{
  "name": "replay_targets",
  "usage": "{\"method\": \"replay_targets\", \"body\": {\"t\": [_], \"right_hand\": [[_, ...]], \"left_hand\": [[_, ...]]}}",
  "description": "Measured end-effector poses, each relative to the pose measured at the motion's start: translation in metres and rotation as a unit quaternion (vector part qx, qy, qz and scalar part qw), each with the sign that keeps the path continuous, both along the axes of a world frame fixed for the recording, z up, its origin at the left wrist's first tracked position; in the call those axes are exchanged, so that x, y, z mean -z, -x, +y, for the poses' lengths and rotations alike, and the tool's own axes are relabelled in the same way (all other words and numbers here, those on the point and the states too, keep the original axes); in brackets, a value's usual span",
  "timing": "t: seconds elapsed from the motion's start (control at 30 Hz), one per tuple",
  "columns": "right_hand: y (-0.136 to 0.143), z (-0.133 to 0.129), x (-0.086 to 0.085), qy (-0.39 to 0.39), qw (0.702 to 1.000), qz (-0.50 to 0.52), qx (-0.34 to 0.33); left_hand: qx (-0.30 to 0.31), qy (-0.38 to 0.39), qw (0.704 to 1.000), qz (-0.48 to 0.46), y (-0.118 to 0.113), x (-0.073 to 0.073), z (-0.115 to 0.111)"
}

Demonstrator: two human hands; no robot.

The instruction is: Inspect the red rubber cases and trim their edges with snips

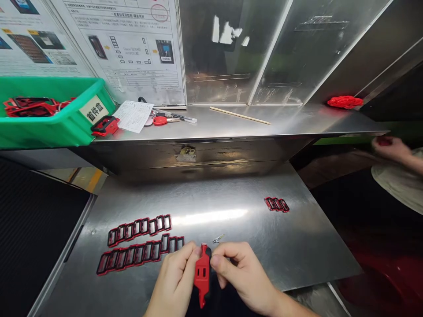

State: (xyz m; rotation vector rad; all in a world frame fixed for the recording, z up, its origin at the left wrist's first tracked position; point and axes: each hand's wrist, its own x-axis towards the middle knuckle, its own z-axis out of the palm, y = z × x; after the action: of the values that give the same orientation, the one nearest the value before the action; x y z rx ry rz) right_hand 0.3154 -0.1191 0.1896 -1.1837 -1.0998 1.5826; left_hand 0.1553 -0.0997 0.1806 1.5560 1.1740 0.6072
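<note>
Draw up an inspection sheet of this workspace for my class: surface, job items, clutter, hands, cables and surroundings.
Surface: metal worktop with bright reflections.
Job's things: red-and-black part, held; two rows of frames at left, smaller group at right.
Clutter: small metallic item on worktop, unclear; paper, red-headed key and wooden stick on shelf.
Hands: left hand grips the part; right hand, fingers at its black edge, grip unclear.
Cables: nothing seen for certain; dark loop behind paper unclear.
Surroundings: green bin holding red and black pieces; posted sheets; co-worker's blurred hand at right.
</note>
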Motion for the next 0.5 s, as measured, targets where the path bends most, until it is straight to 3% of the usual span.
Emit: {"method": "replay_targets", "body": {"t": [0.13,0.3,0.43,0.5], "right_hand": [[-0.0039,-0.0031,0.0011,-0.056,0.998,-0.008,-0.017],[-0.0047,-0.0074,0.0076,-0.135,0.99,-0.027,-0.029],[-0.0023,-0.0072,0.0047,-0.098,0.995,-0.011,-0.012],[-0.0019,-0.0057,0.0022,-0.038,0.999,0.035,0.006]], "left_hand": [[-0.01,0.069,0.997,-0.03,-0.0018,-0.0004,0.0005],[-0.029,0.069,0.996,-0.048,-0.0008,0.0024,0.0014],[-0.025,0.007,0.999,-0.037,-0.0013,0.003,0.0024],[-0.062,-0.056,0.996,-0.015,-0.0025,0.0026,0.0014]]}}
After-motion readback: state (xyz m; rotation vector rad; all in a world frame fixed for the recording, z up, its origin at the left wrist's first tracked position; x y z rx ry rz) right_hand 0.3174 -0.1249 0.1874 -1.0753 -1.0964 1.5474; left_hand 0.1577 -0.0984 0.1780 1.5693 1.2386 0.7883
